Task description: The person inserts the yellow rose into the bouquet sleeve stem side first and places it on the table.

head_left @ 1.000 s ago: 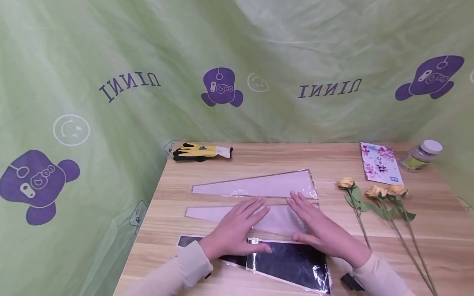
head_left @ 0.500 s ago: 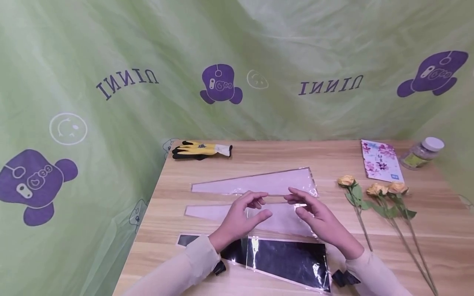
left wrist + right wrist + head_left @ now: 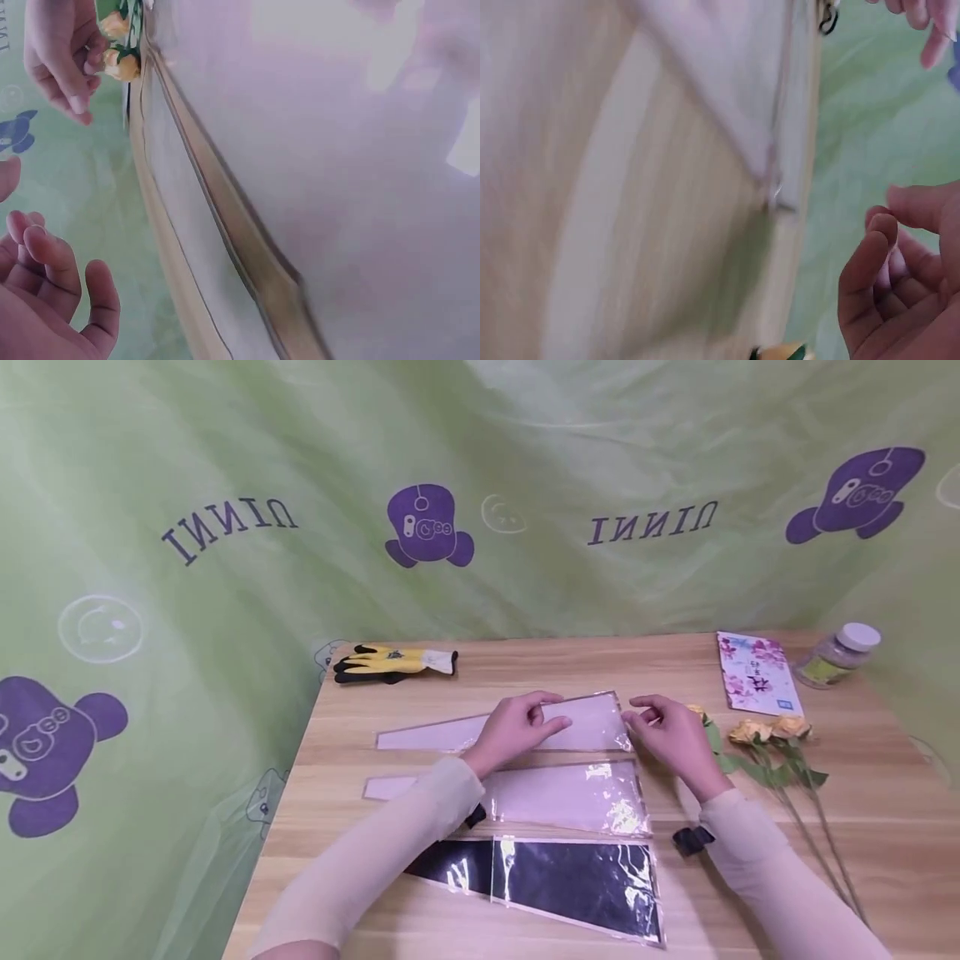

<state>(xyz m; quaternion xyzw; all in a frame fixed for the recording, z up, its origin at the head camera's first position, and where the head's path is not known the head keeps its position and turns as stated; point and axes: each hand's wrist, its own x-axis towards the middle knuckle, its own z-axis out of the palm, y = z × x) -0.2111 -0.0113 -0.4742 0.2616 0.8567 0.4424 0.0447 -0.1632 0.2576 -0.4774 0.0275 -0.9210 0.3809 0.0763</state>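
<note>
Above the far tapered pale sheet, which looks covered in clear plastic, hovers my left hand, its thumb and fingers apart with nothing between them. My right hand is just beyond that sheet's right end, fingers loosely bent. In the right wrist view the right hand holds nothing. The left wrist view likewise has the left hand with bare, bent fingers. Nearer lies a second pale tapered sheet, partly behind my left sleeve. Closest is a glossy black tapered sheet with a pale border.
Yellow and black gloves lie at the table's back left. Yellow artificial roses on long stems lie at right, one partly behind my right hand. Behind them are a floral packet and a white-lidded jar. A green curtain hangs behind the table.
Both hands have moved away from the middle pale sheet toward the far one. The right hand also shifted rightward, so the hands are farther apart. The sheets stay roughly where they were.
</note>
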